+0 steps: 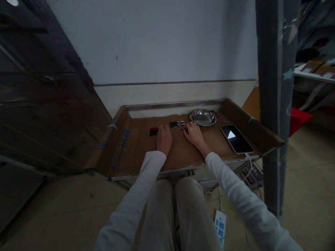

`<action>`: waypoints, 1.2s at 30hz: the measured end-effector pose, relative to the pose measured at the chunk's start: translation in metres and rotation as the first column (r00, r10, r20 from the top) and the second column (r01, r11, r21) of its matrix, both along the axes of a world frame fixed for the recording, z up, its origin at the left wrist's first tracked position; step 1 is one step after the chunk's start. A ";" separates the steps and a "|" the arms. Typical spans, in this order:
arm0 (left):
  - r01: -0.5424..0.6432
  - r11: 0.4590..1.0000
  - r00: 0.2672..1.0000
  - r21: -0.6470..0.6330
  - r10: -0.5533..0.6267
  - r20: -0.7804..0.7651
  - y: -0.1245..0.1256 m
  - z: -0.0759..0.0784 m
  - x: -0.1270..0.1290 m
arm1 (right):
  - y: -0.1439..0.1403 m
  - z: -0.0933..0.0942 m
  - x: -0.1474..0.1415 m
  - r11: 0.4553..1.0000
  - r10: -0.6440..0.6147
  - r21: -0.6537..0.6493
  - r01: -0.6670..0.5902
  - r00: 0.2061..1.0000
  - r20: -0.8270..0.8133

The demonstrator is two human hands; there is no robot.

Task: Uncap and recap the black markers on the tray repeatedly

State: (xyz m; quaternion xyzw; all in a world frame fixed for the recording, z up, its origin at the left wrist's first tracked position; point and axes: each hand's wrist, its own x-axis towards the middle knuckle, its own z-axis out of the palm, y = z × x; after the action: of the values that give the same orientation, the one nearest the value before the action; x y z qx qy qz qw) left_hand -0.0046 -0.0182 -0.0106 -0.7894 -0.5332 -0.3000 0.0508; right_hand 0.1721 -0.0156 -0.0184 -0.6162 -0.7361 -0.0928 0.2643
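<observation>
My left hand (164, 138) rests on the cardboard-lined tray table, its fingers pressed together over the right ends of a red pen (154, 128) and a black pen (154, 132). Those pens lie side by side, their left ends sticking out. My right hand (194, 134) is closed, with a thin dark piece showing at the fingertips; its kind is too small to make out. Between and just beyond both hands lies a small group of black pens (177, 123) with clear or silvery ends. A round shiny metal dish (203, 118) stands behind my right hand.
The cardboard lining (138, 150) has raised side flaps. A phone (237, 139) with a white cable lies at the right. A grey wrapped post (274, 104) rises beside the table. A power strip (220, 225) is on the floor. Far right, a person sits near another table.
</observation>
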 end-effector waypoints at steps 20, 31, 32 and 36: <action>0.104 0.994 0.982 0.030 -0.097 -0.162 0.018 0.003 0.025 | -0.004 0.006 -0.002 0.999 -0.034 -0.006 0.034 0.999 0.010; 0.078 0.997 0.990 0.014 -0.076 -0.122 0.019 0.004 0.025 | -0.005 0.008 -0.002 0.999 -0.014 -0.029 0.015 0.999 0.034; 0.086 0.996 0.989 0.008 -0.085 -0.124 0.019 0.005 0.025 | -0.005 0.009 -0.002 1.000 -0.002 -0.026 0.003 0.999 0.036; 0.121 0.992 0.986 -0.034 -0.124 -0.107 0.016 0.009 0.025 | -0.006 0.011 -0.001 0.999 0.040 -0.022 -0.040 0.999 0.031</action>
State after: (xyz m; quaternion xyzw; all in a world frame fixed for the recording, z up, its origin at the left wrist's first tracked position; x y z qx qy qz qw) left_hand 0.0203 -0.0020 -0.0012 -0.8365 -0.4841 -0.2518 0.0505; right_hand 0.1708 -0.0217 -0.0077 -0.6026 -0.7533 -0.0892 0.2477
